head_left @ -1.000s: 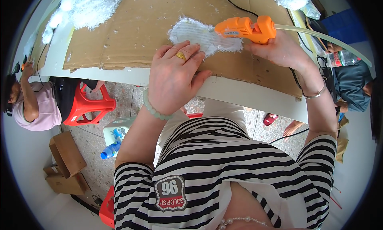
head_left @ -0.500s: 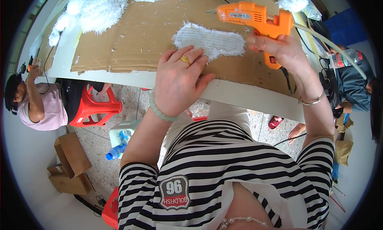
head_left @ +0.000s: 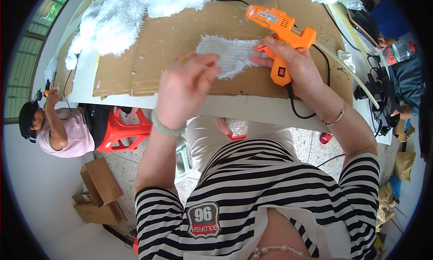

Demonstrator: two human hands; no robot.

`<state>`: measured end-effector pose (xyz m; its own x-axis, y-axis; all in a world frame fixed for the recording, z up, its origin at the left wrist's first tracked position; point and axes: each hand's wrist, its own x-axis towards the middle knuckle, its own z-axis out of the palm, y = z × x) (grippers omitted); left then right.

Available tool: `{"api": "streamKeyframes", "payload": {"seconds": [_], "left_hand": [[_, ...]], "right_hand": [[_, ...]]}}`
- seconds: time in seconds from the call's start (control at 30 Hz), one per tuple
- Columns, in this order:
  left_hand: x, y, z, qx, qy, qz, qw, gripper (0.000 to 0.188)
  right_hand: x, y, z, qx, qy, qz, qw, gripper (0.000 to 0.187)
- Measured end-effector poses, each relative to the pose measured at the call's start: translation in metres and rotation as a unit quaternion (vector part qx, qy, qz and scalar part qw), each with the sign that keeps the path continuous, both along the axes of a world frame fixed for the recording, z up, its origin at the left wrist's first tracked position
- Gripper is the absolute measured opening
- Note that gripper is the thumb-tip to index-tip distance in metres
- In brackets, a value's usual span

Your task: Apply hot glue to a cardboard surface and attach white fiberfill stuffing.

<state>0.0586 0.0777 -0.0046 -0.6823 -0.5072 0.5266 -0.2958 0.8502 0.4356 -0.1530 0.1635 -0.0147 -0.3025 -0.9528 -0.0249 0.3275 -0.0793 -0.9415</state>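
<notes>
Hard gloss beside soft fuzz

On my remote feed, the orange pistol-shaped plastic glue gun (head_left: 284, 32) looks smooth and glossy; the long translucent plastic-looking glue stick (head_left: 354, 75) is smooth too. I see a white elongated cloth piece (head_left: 230, 54), ribbed, rough-edged and frayed, on a flat brown cardboard sheet (head_left: 149, 48), matt and papery. The white fibrous heap (head_left: 115, 27) looks fluffy
</notes>
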Motion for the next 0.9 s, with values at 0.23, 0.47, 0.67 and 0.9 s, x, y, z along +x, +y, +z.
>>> {"api": "streamKeyframes", "payload": {"seconds": [0.23, 0.47, 0.67, 0.9], "left_hand": [[-0.02, -0.096, 0.011, 0.21, -0.108, 0.083, 0.968, 0.024], [-0.049, -0.104, 0.016, 0.256, -0.219, 0.009, 0.942, 0.025], [-0.053, -0.111, 0.009, 0.292, -0.249, -0.035, 0.923, 0.014], [-0.033, -0.096, 0.01, 0.114, -0.186, -0.147, 0.965, 0.007]], "right_hand": [[-0.002, -0.002, 0.001, 0.01, -0.016, 0.029, 0.999, 0.022], [-0.005, -0.004, -0.004, 0.012, -0.047, 0.013, 0.999, 0.023], [-0.005, -0.004, 0.0, 0.032, -0.066, 0.014, 0.997, 0.022], [-0.007, -0.006, -0.005, 0.03, -0.062, 0.016, 0.998, 0.022]]}}
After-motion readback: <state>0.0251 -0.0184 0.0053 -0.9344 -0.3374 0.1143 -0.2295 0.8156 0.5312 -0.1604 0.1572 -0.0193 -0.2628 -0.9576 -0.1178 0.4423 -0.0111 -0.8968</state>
